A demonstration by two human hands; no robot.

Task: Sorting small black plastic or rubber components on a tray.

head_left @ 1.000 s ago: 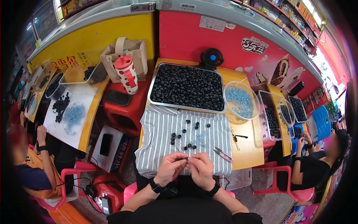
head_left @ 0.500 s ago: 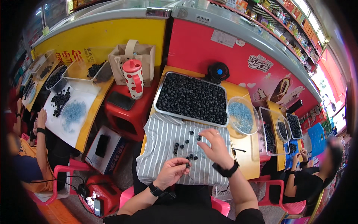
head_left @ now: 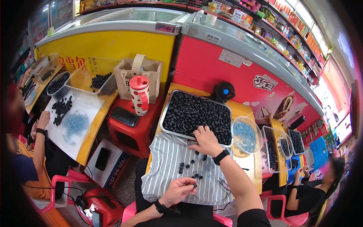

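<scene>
Between the thumb and fingertips of my left hand (head_left: 178, 192) is a small round black piece, pinched above the cloth's near part. My right hand (head_left: 208, 142) lies over the near edge of a metal tray (head_left: 165, 130), its thumb apart from the fingers. The fingertips touch the heap of black round pieces (head_left: 196, 113) inside; some of these show a hole. Below that hand, several loose black pieces (head_left: 187, 166) are scattered on a grey striped cloth (head_left: 162, 166). A few tiny pale-blue bits lie beside them.
A clear round tub of small blue pieces (head_left: 245, 134) stands right of the tray, and a small black fan (head_left: 224, 92) behind it. A pliers-like tool (head_left: 224, 184) rests on the cloth's right side. A spotted cup (head_left: 139, 96) and a phone (head_left: 124, 116) sit on the red stool. People work at both sides.
My right hand has moved from above the cloth, forward to the tray of black pieces. The left hand keeps its pinch. The view has shifted, and the tool now shows on the cloth.
</scene>
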